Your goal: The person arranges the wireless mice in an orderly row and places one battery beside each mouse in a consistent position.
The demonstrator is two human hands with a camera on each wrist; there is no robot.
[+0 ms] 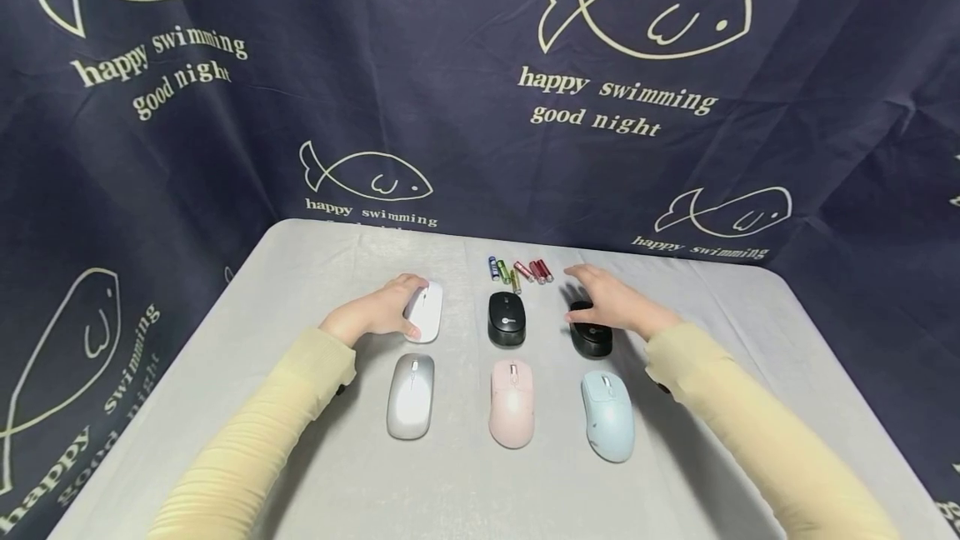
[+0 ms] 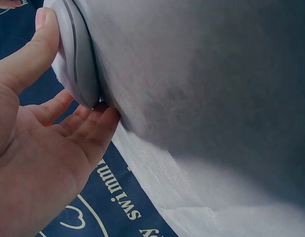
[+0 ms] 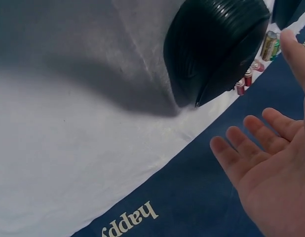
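Observation:
My left hand (image 1: 378, 307) grips a white computer mouse (image 1: 430, 313) at the table's back left. In the left wrist view, the thumb lies against the side of the white mouse (image 2: 76, 54) and the other fingers reach around its end. Over the right-hand black mouse (image 1: 592, 340) hovers my right hand (image 1: 613, 303), fingers spread and partly covering it. The right wrist view shows a gap between this hand (image 3: 276, 173) and the black mouse (image 3: 216, 49). A second black mouse (image 1: 507, 320) stands midway between both hands.
Nearer the front lie a silver mouse (image 1: 410, 398), a pink mouse (image 1: 512, 407) and a light blue mouse (image 1: 608, 419). Behind the black mice are several small batteries, among them a blue battery (image 1: 493, 268) and red batteries (image 1: 542, 272). Dark printed fabric (image 1: 480, 107) hangs behind the table.

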